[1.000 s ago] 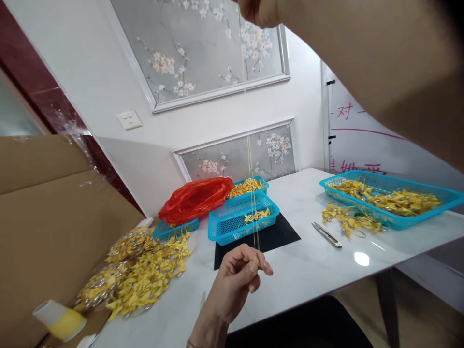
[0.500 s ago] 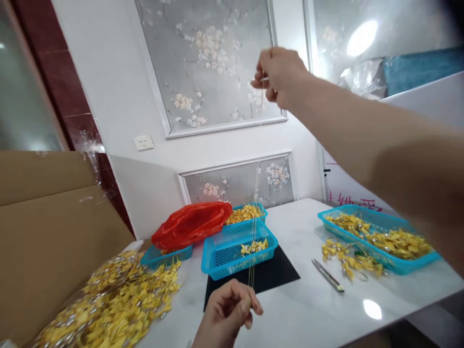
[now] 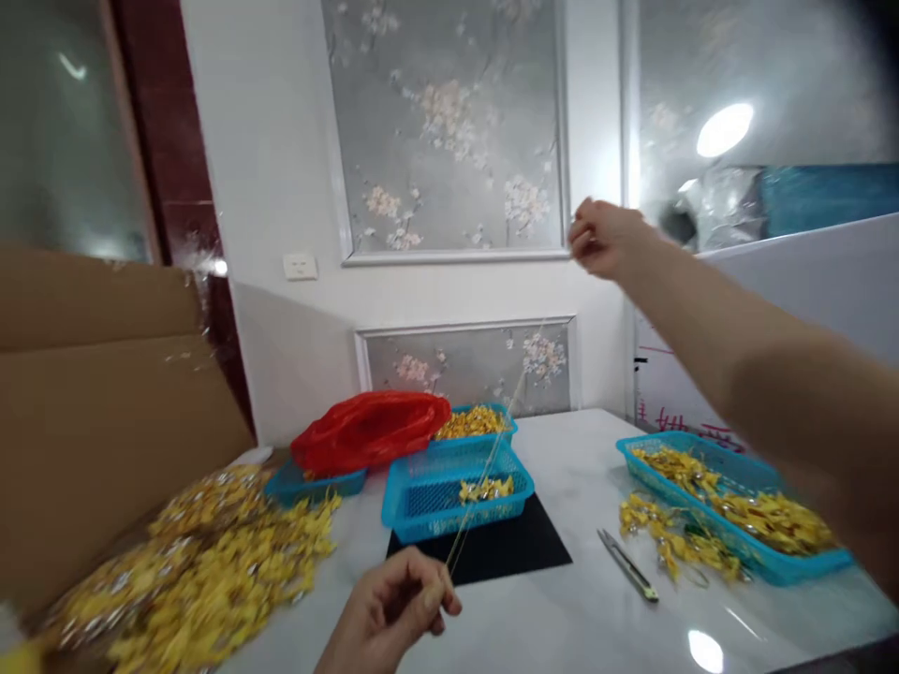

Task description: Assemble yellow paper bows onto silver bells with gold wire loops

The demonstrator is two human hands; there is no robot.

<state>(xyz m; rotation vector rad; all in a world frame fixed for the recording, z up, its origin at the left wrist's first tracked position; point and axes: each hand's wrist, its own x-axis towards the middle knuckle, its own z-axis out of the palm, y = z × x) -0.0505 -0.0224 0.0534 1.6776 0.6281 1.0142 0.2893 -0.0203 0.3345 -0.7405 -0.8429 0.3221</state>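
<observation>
Thin yellowish thread [image 3: 484,468] runs taut between your two hands, slanting from low near the desk edge up toward the wall. Your left hand [image 3: 393,613] sits low over the near edge of the white desk [image 3: 562,627], its fingers [image 3: 435,599] pinched shut on the lower end of the thread. Your right hand [image 3: 604,239] is raised high in front of the framed flower panel [image 3: 449,131], fingers curled closed; the upper end of the thread fades out of sight before it reaches them, so you can only assume the pinch there, not see it.

Under the thread's line stands a blue basket [image 3: 449,491] with a few yellow pieces in it, resting on a black mat [image 3: 506,552]. Behind it is a second blue basket [image 3: 478,426] full of yellow pieces, and beside that a red plastic bag [image 3: 369,431] lying over another blue tray [image 3: 316,482]. To your left, a heap of yellow ornaments [image 3: 203,571] spills from a cardboard box [image 3: 105,412]. To your right, small snips [image 3: 628,566] lie on the desk, near a loose cluster of yellow pieces [image 3: 667,529] and a long blue tray [image 3: 737,510] holding more of them.
</observation>
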